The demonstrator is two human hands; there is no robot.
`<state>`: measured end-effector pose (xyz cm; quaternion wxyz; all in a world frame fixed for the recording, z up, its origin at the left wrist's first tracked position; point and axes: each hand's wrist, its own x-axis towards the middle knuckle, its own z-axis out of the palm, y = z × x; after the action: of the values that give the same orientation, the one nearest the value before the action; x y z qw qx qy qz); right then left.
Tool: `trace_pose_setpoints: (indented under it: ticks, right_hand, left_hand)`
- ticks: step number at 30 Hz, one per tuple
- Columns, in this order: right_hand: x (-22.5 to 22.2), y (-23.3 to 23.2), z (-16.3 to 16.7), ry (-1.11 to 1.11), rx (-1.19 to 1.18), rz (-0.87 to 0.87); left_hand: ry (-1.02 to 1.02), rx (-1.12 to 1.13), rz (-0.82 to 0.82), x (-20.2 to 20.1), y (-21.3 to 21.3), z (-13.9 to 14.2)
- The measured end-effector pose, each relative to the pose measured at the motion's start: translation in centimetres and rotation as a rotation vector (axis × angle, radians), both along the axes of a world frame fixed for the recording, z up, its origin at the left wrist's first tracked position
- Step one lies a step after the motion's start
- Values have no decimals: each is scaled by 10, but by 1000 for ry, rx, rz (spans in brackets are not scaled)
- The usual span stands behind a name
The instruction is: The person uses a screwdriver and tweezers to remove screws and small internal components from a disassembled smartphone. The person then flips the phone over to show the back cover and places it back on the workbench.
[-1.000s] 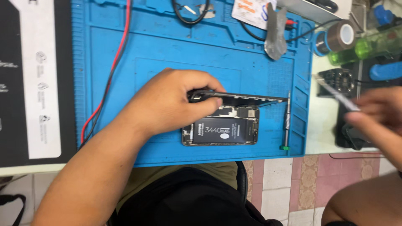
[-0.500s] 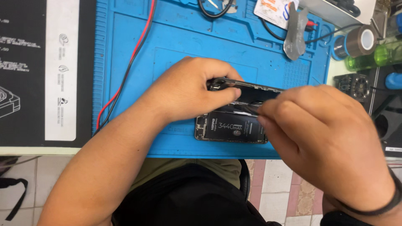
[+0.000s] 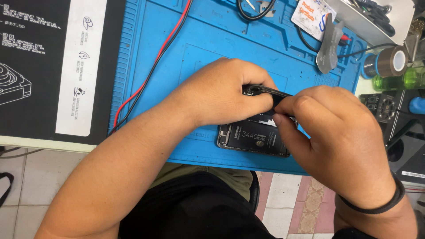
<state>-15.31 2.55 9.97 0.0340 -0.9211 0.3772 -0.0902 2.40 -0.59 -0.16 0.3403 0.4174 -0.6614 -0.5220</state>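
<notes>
My left hand (image 3: 221,90) sits near frame centre, its forearm entering from seven o'clock and running toward one o'clock. The back of the hand faces up, fingers curled over and closed at its three o'clock side. My right hand (image 3: 336,141) enters from five o'clock, wrist bearing a dark band, knuckles raised. Its thumb and forefinger are pinched together, pointing toward ten o'clock, tips touching my left fingertips. Both hands are gripping; neither palm is visible.
</notes>
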Motion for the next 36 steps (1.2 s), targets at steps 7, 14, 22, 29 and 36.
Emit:
trace_pose_setpoints:
  ticks: [7,14,22,29,36]
  right_hand:
    - [1,0,1,-2,2,-3]
    - [2,-1,0,-13,14,-2]
    - [1,-2,-1,-16,35,-6]
    - [3,-2,-1,-12,30,-8]
    - [6,-4,1,253,47,-41]
  left_hand:
    - [-24,15,-1,0,0,2]
    - [-26,10,4,0,0,2]
    - [-28,14,3,0,1,2]
    - [-29,9,7,0,1,3]
    - [-27,20,-6,1,1,2]
